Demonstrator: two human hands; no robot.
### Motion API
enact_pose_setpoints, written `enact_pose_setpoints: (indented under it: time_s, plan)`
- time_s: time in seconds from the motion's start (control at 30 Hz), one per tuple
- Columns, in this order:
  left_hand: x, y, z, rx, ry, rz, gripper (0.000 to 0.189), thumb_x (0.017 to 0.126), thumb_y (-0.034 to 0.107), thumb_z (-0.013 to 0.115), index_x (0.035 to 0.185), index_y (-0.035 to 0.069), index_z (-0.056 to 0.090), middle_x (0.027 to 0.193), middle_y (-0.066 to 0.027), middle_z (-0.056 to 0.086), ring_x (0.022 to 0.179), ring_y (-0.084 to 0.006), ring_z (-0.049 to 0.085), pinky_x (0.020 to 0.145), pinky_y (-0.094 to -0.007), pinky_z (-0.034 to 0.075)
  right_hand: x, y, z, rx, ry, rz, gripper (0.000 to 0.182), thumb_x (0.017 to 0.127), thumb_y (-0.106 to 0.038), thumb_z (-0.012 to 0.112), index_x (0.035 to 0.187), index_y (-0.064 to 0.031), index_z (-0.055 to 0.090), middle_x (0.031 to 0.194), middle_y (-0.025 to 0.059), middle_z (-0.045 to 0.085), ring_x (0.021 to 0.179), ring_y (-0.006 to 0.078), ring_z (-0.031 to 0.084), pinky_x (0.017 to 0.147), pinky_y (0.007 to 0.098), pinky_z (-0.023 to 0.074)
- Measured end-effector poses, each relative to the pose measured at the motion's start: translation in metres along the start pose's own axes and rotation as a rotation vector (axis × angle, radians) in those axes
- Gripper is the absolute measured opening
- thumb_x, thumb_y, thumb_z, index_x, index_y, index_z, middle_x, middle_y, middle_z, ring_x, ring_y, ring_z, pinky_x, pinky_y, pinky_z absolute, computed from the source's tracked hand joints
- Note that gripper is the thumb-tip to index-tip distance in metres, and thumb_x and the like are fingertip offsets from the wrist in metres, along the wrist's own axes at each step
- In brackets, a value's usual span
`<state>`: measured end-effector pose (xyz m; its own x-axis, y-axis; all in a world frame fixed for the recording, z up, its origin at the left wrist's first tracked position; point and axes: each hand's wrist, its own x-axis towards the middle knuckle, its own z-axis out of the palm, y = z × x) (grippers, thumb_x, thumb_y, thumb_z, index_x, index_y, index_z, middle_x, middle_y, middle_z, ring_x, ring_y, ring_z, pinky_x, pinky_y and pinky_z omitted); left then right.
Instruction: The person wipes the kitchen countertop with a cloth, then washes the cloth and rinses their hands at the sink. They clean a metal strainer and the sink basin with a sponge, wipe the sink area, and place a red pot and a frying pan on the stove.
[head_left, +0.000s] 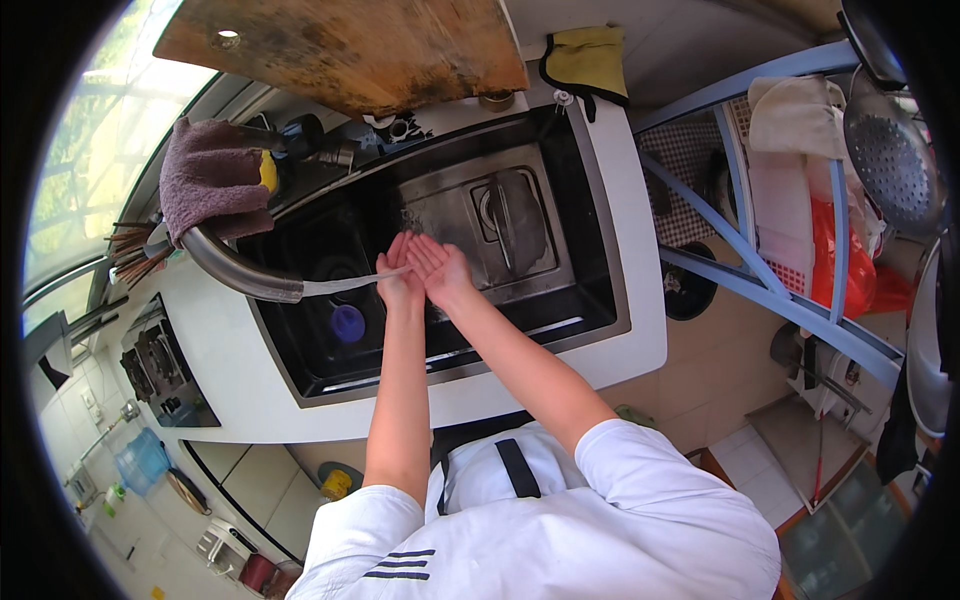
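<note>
My left hand and my right hand are cupped side by side, palms up, over the black sink. A stream of water runs from the metal faucet into my palms. The hands touch along their inner edges, and no solid thing lies in them. Beyond my fingers is a metal drain tray inside the sink. On it rests a dark grey object, whose kind I cannot tell. A small round blue-purple item sits at the sink's left.
A mauve towel drapes over the faucet. Behind the sink stand a wooden cutting board and a yellow-green cloth. White countertop borders the sink. A blue metal rack is at right, a gas stove at left.
</note>
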<state>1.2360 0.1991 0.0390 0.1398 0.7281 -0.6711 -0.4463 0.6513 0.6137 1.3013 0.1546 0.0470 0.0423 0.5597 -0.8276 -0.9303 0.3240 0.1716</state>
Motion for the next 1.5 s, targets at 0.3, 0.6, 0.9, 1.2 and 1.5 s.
enact_pose_setpoints:
  time_s: [0.3,0.6,0.9,1.2,1.5]
  plan:
    - [0.013,-0.032,0.161,-0.067,-0.425,-0.107,0.047,0.100,0.031,0.031,0.123,-0.006,0.048,0.130,-0.0186,0.051,0.119,-0.0280,0.049,0.103,-0.0352,0.035,-0.029,-0.129,0.084,0.009,-0.282,-0.355,0.041,0.093,-0.022,0.032,0.115,0.0049,0.054,0.118,0.0173,0.059,0.114,0.0275,0.055,0.101,0.0403,0.0439]
    - [-0.041,-0.053,-0.014,0.225,0.000,-0.307,0.045,0.097,0.025,0.031,0.130,-0.003,0.042,0.134,-0.0181,0.047,0.126,-0.0300,0.044,0.104,-0.0404,0.035,-0.007,-0.109,-0.015,-2.242,0.543,-1.115,0.072,0.075,-0.014,0.067,0.137,-0.0043,0.031,0.141,0.0212,0.033,0.127,0.0384,0.037,0.100,0.0405,0.0393]
    - [-0.053,-0.050,-0.028,0.846,-0.091,-0.301,0.076,0.083,0.046,0.062,0.139,0.005,0.030,0.136,-0.0145,0.042,0.123,-0.0229,0.043,0.093,-0.0422,0.043,-0.007,-0.141,-0.035,-2.023,0.196,-1.010,0.044,0.080,-0.005,0.054,0.123,-0.0021,0.046,0.096,0.0229,0.063,0.089,0.0428,0.060,0.077,0.0468,0.0484]
    - [-0.045,-0.055,-0.055,1.094,-0.076,-0.195,0.047,0.078,0.017,0.062,0.119,-0.003,0.052,0.097,-0.0182,0.065,0.091,-0.0282,0.063,0.077,-0.0361,0.050,-0.070,-0.104,-0.014,-1.917,0.058,-1.333,0.046,0.084,-0.016,0.059,0.126,-0.0031,0.047,0.125,0.0191,0.052,0.120,0.0359,0.046,0.103,0.0428,0.0336]
    - [-0.061,0.010,-0.033,1.461,-0.245,-0.013,0.040,0.078,0.015,0.058,0.113,-0.004,0.059,0.108,-0.0257,0.062,0.106,-0.0380,0.058,0.091,-0.0396,0.044,-0.075,-0.206,0.089,-2.182,0.068,-1.945,0.039,0.078,-0.006,0.058,0.117,-0.0053,0.055,0.114,0.0115,0.056,0.109,0.0293,0.051,0.092,0.0423,0.0395]
